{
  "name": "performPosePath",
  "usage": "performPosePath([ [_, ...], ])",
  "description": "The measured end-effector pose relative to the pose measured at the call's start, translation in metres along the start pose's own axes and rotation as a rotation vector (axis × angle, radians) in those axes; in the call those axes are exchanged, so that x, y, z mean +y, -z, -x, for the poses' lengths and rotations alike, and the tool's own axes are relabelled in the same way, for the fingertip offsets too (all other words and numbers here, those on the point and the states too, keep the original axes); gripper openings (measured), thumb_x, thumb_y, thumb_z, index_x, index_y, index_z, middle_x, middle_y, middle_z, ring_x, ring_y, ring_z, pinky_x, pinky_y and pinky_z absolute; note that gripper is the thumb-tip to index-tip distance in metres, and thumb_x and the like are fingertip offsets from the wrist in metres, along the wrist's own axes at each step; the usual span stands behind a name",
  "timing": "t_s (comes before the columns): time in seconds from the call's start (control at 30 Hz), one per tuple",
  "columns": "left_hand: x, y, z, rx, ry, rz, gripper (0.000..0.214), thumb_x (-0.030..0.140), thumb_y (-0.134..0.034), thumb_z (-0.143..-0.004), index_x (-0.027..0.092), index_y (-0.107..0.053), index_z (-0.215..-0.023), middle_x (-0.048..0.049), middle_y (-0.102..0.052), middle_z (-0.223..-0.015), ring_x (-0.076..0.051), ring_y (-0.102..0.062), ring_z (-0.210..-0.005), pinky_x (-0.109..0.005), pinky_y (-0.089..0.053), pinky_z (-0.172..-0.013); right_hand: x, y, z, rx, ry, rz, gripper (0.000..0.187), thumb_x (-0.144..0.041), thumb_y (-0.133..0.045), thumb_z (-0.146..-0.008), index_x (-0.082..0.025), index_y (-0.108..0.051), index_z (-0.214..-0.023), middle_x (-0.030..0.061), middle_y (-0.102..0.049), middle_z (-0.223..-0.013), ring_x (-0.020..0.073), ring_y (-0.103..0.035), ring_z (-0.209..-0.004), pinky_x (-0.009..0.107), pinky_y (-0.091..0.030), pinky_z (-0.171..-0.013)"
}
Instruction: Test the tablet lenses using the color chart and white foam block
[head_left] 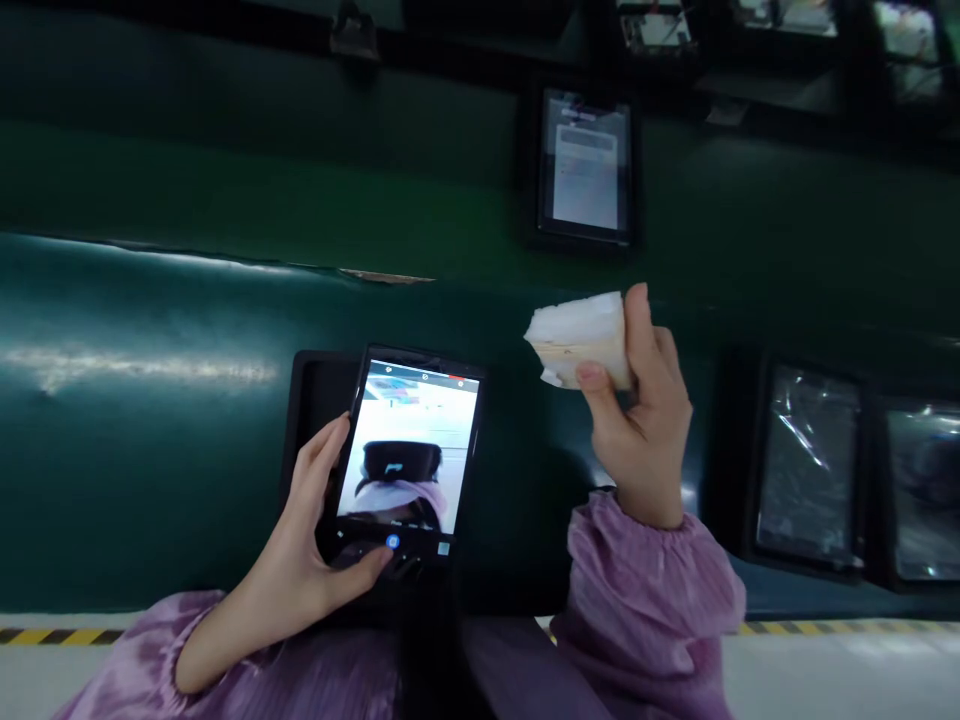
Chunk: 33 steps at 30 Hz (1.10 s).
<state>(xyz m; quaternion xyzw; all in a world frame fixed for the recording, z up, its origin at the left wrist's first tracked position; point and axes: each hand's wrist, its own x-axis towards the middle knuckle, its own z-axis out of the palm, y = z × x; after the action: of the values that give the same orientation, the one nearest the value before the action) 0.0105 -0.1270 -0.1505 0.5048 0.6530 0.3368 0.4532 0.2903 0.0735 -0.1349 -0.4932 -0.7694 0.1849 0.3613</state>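
Left hand point(304, 562) gripping touchscreen device point(409, 445) — one o'clock | right hand point(651, 415) pinching white pad point(574, 335) — ten o'clock | screen label point(396, 524): "Photo"

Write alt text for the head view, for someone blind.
The left hand holds a black rectangular tablet showing a lit camera picture; the right hand holds a whitish block-shaped pad. Beyond, on a dark green surface, lies another lit, black-framed tablet.
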Motion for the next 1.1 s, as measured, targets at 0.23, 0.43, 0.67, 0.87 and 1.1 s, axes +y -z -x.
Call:
performPosePath([
  [0.23,0.003,0.001,0.0,-0.01,-0.007,0.007,0.106,0.028,-0.081,-0.086,0.04,-0.014,-0.168,-0.0091,-0.023,-0.169,-0.038,-0.028,-0.158,-0.063,-0.033,-0.125,0.001,0.012,-0.002,0.037,0.051,0.194,0.044,-0.034,-0.065,-0.101,-0.041,-0.062,-0.145,0.0098,-0.06,-0.123,0.0315,-0.062,-0.113,0.053,-0.06,-0.091],
  [0.43,0.0,0.002,0.001,-0.015,0.005,0.031,0.104,0.028,-0.08,-0.087,0.041,-0.015,-0.167,-0.0088,-0.021,-0.171,-0.038,-0.027,-0.158,-0.065,-0.032,-0.125,0.005,0.02,0.002,0.136,-0.069,0.164,0.046,-0.04,-0.084,-0.086,-0.032,-0.069,-0.129,0.0099,-0.067,-0.118,0.0355,-0.068,-0.108,0.053,-0.061,-0.083],
  [0.67,0.002,-0.001,0.004,0.011,0.028,0.029,0.1,0.031,-0.08,-0.086,0.044,-0.021,-0.166,-0.0074,-0.026,-0.169,-0.041,-0.031,-0.156,-0.068,-0.035,-0.122,0.002,0.025,0.007,0.063,-0.102,0.184,0.024,-0.035,-0.077,-0.092,-0.028,-0.07,-0.114,0.0078,-0.07,-0.115,0.0316,-0.07,-0.106,0.046,-0.063,-0.076],
  [0.87,0.006,-0.005,0.005,0.04,0.116,0.08,0.093,0.035,-0.077,-0.089,0.045,-0.025,-0.165,-0.0069,-0.026,-0.169,-0.043,-0.03,-0.155,-0.074,-0.032,-0.121,-0.001,0.028,0.006,-0.009,-0.195,0.143,0.036,-0.044,-0.07,-0.097,-0.025,-0.064,-0.126,0.0105,-0.065,-0.126,0.0286,-0.071,-0.105,0.035,-0.064,-0.061],
  [1.1,0.008,-0.005,0.005,0.053,0.11,0.097,0.092,0.037,-0.078,-0.087,0.045,-0.027,-0.164,-0.0078,-0.029,-0.167,-0.045,-0.031,-0.154,-0.075,-0.034,-0.12,-0.033,0.028,-0.012,-0.016,-0.024,0.141,0.039,-0.041,-0.081,-0.09,-0.029,-0.062,-0.122,0.0079,-0.073,-0.116,0.0326,-0.073,-0.105,0.049,-0.065,-0.08],
])
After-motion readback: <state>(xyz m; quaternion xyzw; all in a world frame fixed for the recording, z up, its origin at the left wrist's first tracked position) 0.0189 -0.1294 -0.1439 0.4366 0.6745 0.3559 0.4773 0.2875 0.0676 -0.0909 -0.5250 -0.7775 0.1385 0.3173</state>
